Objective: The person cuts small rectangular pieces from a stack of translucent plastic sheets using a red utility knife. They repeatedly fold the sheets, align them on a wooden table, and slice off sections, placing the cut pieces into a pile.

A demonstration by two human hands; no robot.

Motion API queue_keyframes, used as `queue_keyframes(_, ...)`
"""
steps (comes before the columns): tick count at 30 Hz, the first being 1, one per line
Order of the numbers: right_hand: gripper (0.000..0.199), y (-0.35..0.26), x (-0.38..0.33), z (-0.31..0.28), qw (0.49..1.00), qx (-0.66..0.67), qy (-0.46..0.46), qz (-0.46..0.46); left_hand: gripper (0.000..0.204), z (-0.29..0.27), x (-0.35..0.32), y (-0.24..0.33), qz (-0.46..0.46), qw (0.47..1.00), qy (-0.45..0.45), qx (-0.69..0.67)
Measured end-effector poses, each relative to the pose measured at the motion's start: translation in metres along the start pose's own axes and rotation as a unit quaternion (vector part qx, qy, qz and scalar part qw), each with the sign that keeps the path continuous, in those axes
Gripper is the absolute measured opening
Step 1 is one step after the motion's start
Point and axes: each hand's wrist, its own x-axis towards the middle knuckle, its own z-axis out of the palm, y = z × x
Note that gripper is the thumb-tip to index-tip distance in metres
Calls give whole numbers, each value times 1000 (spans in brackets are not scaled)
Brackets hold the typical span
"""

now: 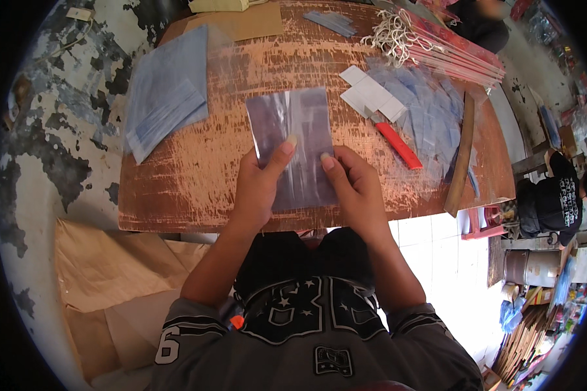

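Between both hands I hold a stack of clear plastic sheets [293, 163], upright over the near part of the worn table. My left hand [261, 179] grips its left edge, thumb laid across the front. On the right edge, my right hand [357, 186] pinches the stack with the thumb in front and the fingers behind. To the right lie a red-handled cutter knife [399, 146] and a folded white card piece [373, 94]. Beside them spreads a loose pile of bluish clear plastic pieces [427, 111].
Larger bluish plastic sheets [169, 85] lie at the table's [176, 186] left. A wooden strip [461, 156] rests along the right edge. Bundled white strings [398, 39] hang off pink-red bags [453, 55] at the back right. Brown paper [120, 267] is below left; another person [551, 195] is at far right.
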Motion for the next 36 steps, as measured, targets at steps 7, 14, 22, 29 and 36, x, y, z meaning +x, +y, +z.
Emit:
queue_keyframes(7, 21, 8, 1, -3, 996, -69, 13, -63, 32, -13, -4, -7, 129, 978, -43, 160)
queue_keyframes(14, 22, 21, -7, -5, 996, -81, -1, -35, 26, -19, -11, -21, 133, 978, -47, 152)
queue_keyframes(22, 38, 22, -20, 5, 995, -59, 58, -51, 20, -5, -19, -29, 167, 984, -32, 59)
queue_keyframes(29, 44, 25, -25, 3, 994, -110, 11, -24, 22, 0, -19, -34, 190, 978, 6, 90)
queue_keyframes(36, 41, 29, -20, -2, 994, -64, 27, -85, 32, -9, -10, -34, 132, 991, 5, -38)
